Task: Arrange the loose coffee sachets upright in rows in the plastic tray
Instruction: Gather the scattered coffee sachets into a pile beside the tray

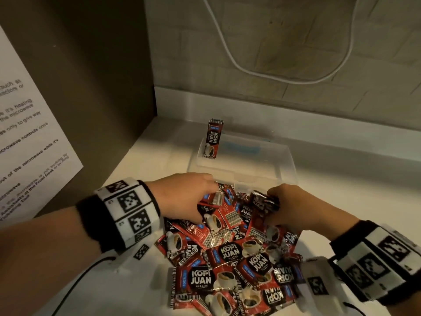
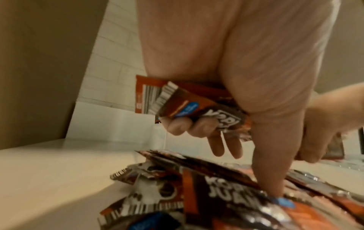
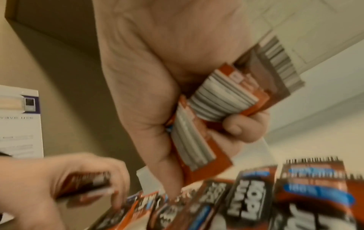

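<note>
One sachet (image 1: 213,139) stands in the tray (image 1: 286,160); the pile (image 1: 230,254) lies just before it.
Left hand (image 1: 182,197) and right hand (image 1: 293,207) each clutch a sachet bundle; square the edges before standing them.

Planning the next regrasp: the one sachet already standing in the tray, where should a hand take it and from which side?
Pinch the upright sachet by its top crimped edge, coming from above. It stands at the left end of the clear plastic tray, so its lower part sits behind the tray wall, while the top edge sticks up free. Thumb and finger on its flat faces should keep it vertical.
</note>
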